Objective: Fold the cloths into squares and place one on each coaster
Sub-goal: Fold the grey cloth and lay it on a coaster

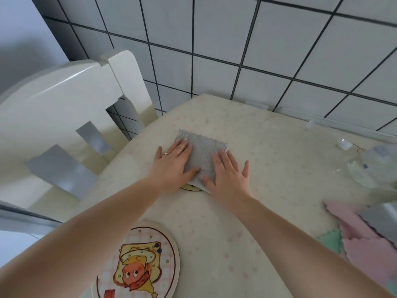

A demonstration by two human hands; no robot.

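Now both hands flat, fingers spread, gripping nothing: left hand (174, 166) and right hand (228, 175) press grey cloth (202, 155) between them; coaster (191, 187) edge peeks beneath heels of palms.

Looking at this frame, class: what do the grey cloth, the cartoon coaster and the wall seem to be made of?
Grey cloth: soft, matte textile with a fuzzy texture and zigzag-cut edge, possibly microfibre. Cartoon coaster: stiff printed board, perhaps cork-backed; its pale edge shows thickness. Wall: glossy white ceramic-looking tiles with dark grout lines.

folded grey cloth (202, 157) covering coaster (191, 187), bare cartoon coaster (139, 263)
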